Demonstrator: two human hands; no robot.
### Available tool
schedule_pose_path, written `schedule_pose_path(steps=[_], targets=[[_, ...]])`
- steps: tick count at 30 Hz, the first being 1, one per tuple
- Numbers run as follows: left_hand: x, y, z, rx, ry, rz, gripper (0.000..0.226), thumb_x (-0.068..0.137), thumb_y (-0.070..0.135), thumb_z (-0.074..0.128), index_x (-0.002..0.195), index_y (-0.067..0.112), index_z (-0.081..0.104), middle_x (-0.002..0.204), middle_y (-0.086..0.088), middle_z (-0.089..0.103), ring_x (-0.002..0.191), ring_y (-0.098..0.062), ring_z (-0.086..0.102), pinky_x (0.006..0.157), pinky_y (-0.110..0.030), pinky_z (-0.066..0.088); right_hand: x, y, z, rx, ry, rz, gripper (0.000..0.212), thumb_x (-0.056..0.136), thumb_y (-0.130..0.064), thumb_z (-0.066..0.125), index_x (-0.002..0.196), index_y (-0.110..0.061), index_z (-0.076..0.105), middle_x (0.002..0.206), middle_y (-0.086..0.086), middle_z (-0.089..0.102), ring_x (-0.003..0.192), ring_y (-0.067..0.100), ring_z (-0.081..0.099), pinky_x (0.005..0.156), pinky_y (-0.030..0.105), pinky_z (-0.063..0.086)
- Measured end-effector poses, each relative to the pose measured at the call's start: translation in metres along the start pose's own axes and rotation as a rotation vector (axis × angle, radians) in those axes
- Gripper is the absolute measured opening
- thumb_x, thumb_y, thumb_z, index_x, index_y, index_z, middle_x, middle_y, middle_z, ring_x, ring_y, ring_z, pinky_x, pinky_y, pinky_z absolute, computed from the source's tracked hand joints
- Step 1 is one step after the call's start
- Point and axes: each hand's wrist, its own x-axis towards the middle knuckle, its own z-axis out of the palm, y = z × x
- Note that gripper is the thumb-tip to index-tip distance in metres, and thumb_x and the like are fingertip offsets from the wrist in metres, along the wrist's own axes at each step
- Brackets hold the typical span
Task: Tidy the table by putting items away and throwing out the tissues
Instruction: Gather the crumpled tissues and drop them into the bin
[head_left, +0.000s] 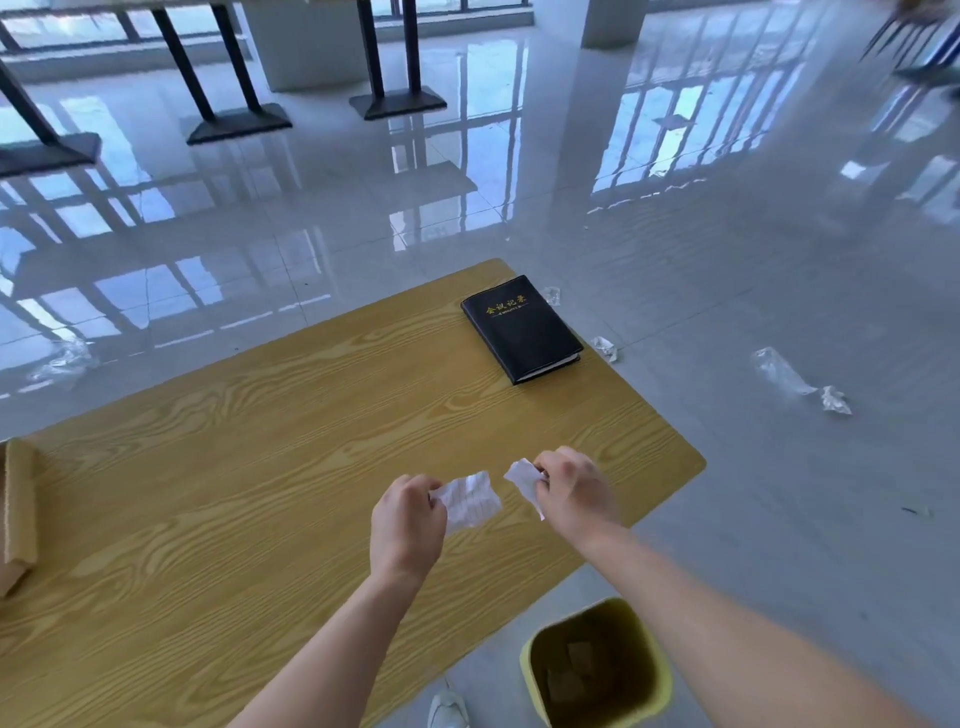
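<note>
A crumpled white tissue (470, 501) with faint lines is over the near right part of the wood-grain desk (234, 467). The curled fingers of the left hand (408, 519) pinch its left edge; I cannot tell whether it touches the desk top. Just to its right, across a small gap, a smaller tissue scrap (524, 480) is pinched in the curled fingers of the right hand (574, 493). On the desk's far right corner lies a closed black notebook (519, 327) with gold lettering on its cover. A cardboard box (15, 514) is partly in view at the left edge. On the glossy tiled floor (727, 260), beside the desk's near right edge and under the right forearm, stands a yellow-green bin (655, 680) with something flat and brownish inside. A white shoe (448, 709) is just left of it. Beyond the desk's right edge, a crumpled wad (605, 348) lies near the notebook. Another wad (835, 400) lies farther out, beside clear plastic wrap (779, 371).
</note>
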Motion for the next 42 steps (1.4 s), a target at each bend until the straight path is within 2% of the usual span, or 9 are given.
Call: schedule_pose_path(steps=[5,12,17,21,25,28,30,37,42], targets=[[-0.005,0.022,0.014,-0.002,-0.049,0.078,0.031,0.084,0.005,0.054,0.11,0.011,0.071,0.106,-0.004,0.069,0.098,-0.022,0.062,0.084,-0.029,0.046,-0.029,0.023,-0.013,0.029,0.06,0.104,0.011,0.09,-0.014,0.051,0.085,-0.01,0.059,0.088,0.002,0.055,0.079,0.02,0.047,0.062,0.03,0.036],[-0.038,0.055,0.046,0.003,-0.098,0.151,0.03,0.082,0.002,0.052,0.102,0.01,0.072,0.097,-0.005,0.068,0.09,-0.023,0.061,0.076,-0.029,0.046,-0.071,0.062,-0.022,0.053,0.092,0.132,0.009,0.087,-0.015,0.053,0.085,-0.011,0.062,0.088,0.004,0.058,0.076,0.023,0.049,0.06,0.028,0.031],[-0.083,0.074,0.076,0.013,-0.095,0.144,0.026,0.083,0.003,0.054,0.099,0.012,0.073,0.097,-0.002,0.068,0.088,-0.018,0.058,0.075,-0.024,0.04,-0.111,0.104,-0.031,0.127,0.178,0.125,0.017,0.085,-0.014,0.058,0.07,-0.016,0.05,0.071,-0.001,0.049,0.064,0.022,0.043,0.055,0.029,0.028],[-0.125,0.084,0.098,0.032,-0.096,0.137,0.023,0.083,0.005,0.057,0.098,0.014,0.073,0.096,0.001,0.067,0.08,-0.008,0.049,0.068,-0.019,0.034,-0.146,0.147,-0.03,0.185,0.188,0.115,0.015,0.089,-0.025,0.061,0.079,-0.013,0.063,0.075,0.0,0.056,0.066,0.021,0.051,0.056,0.029,0.037],[-0.162,0.088,0.12,0.05,-0.114,0.127,0.022,0.085,0.005,0.058,0.097,0.015,0.074,0.094,0.004,0.066,0.08,-0.007,0.049,0.066,-0.015,0.034,-0.174,0.178,-0.02,0.182,0.143,0.128,0.015,0.091,-0.027,0.059,0.082,-0.016,0.063,0.075,-0.004,0.052,0.065,0.017,0.046,0.052,0.021,0.029],[-0.183,0.089,0.141,0.064,-0.137,0.128,0.018,0.089,0.009,0.062,0.099,0.016,0.074,0.089,0.011,0.059,0.077,-0.003,0.05,0.064,-0.006,0.031,-0.186,0.197,-0.006,0.181,0.098,0.184,0.014,0.091,-0.024,0.059,0.079,-0.017,0.06,0.075,-0.003,0.052,0.066,0.018,0.048,0.05,0.021,0.028],[-0.193,0.086,0.159,0.067,-0.174,0.115,0.017,0.09,0.01,0.062,0.1,0.017,0.074,0.089,0.013,0.057,0.075,-0.002,0.05,0.063,-0.003,0.029,-0.19,0.209,0.008,0.17,0.05,0.231,0.015,0.091,-0.022,0.057,0.078,-0.015,0.058,0.077,0.0,0.056,0.068,0.021,0.051,0.052,0.027,0.035],[-0.206,0.015,0.238,0.117,-0.364,-0.054,0.02,0.093,0.01,0.057,0.102,0.02,0.072,0.091,0.008,0.063,0.068,-0.001,0.054,0.053,-0.005,0.035,-0.207,0.255,0.092,0.213,-0.066,0.407,0.012,0.09,-0.021,0.058,0.081,-0.015,0.062,0.077,-0.001,0.055,0.07,0.022,0.049,0.058,0.029,0.033],[-0.196,-0.046,0.295,0.212,-0.389,-0.13,0.021,0.088,0.004,0.056,0.088,0.015,0.074,0.073,0.007,0.057,0.056,-0.005,0.046,0.049,-0.01,0.028,-0.219,0.284,0.177,0.223,-0.152,0.52,0.017,0.087,-0.018,0.054,0.07,-0.018,0.053,0.072,0.004,0.055,0.066,0.027,0.048,0.054,0.03,0.028]])
